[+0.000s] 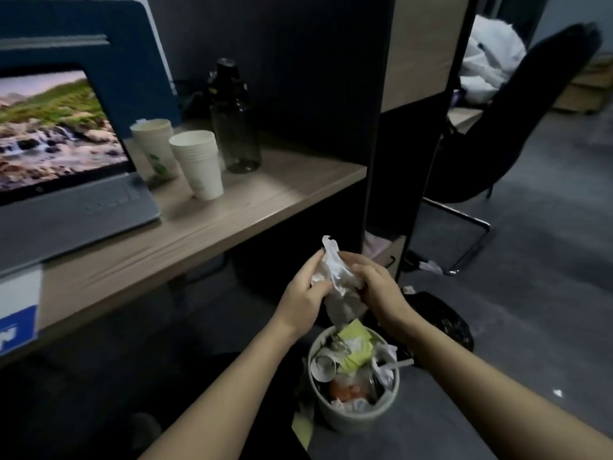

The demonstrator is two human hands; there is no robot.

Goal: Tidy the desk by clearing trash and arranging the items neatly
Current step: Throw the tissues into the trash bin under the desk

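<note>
Holding a crumpled white paper point(336, 283) with both hands, you have it right above the trash bin point(355, 416). Your left hand point(305, 293) grips the paper from the left, with the fingers curled around it. Your right hand point(378, 290) grips it from the right, with the fingers closed on it too. The bottom of the paper hangs down close to the top of the pile in the bin.

The bin is small and round and sits on the dark floor, past the front edge of the desk point(205, 227). It is full to the top with trash. You can see a yellow-green paper point(356, 343), more white scraps and something orange inside. A black bag point(441, 320) lies on the floor just beside the bin, to the right.

On the desk, an open laptop point(66, 180) stands at the left with a picture of rocks and grass on its screen. Two stacks of paper cups point(199, 164) stand next to it, close together. A dark bottle point(234, 117) stands just behind the cups, near the wall. A black chair point(510, 127) is far off to the right, past the divider panel.
</note>
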